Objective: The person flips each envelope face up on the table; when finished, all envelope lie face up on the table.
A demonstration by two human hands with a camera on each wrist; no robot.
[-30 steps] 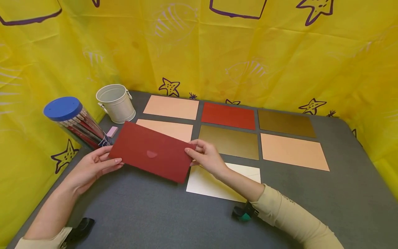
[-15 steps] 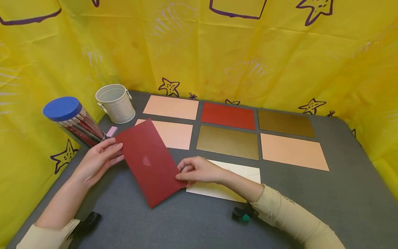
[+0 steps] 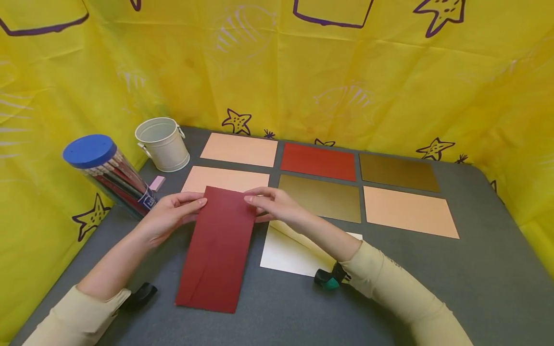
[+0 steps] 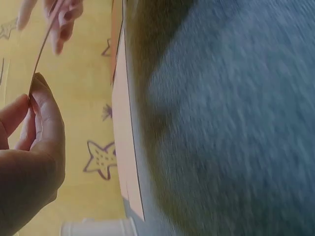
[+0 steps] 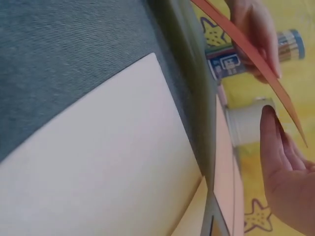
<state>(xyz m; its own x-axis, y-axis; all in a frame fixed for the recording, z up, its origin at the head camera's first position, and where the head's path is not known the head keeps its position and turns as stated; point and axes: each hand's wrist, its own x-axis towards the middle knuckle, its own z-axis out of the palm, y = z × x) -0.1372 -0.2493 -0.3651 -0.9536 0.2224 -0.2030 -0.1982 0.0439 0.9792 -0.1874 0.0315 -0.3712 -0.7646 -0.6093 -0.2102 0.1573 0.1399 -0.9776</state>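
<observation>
Dark red envelope (image 3: 216, 250) held lengthwise, nearer the person than the white bucket (image 3: 165, 150) and to its right.
The left hand (image 3: 170, 214) pinches one far corner between thumb and fingers; the right hand (image 3: 277, 206) has its fingers about the other, pinching or not I cannot tell. The pencil tub (image 3: 117, 178) stands left of the bucket.

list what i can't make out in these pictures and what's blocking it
- Head: the dark red envelope's underside, turned away from the camera.
- Head: part of the peach paper behind that envelope.
- Head: part of the white envelope, under the right forearm.
- Left wrist: most of the bucket, cut off by the bottom edge.
- Right wrist: print on the pencil tub's label, too small and blurred.
</observation>
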